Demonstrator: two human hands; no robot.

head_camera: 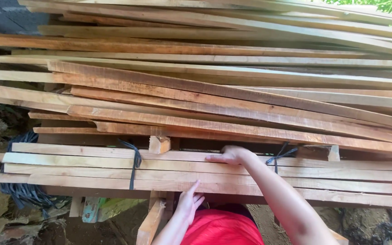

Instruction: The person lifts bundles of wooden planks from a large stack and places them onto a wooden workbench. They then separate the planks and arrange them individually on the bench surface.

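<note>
A big stack of rough-sawn wooden planks (214, 97) fills the view, lying left to right. Below it sits a bundle of pale planks (69, 170) tied with dark straps (134, 163). My right hand (228, 155) rests flat on the top plank of this bundle, fingers pointing left, near a second strap (278, 155). My left hand (189, 202) touches the bundle's front edge from below, fingers spread upward. Neither hand grips anything. A red garment (225, 227) shows at the bottom.
Short wooden spacer blocks (159, 144) separate the bundle from the loose stack above. A wooden leg (153, 220) stands under the bundle. Dark strapping (21, 193) lies heaped at the left over dirt ground. Green foliage (386, 5) shows at top right.
</note>
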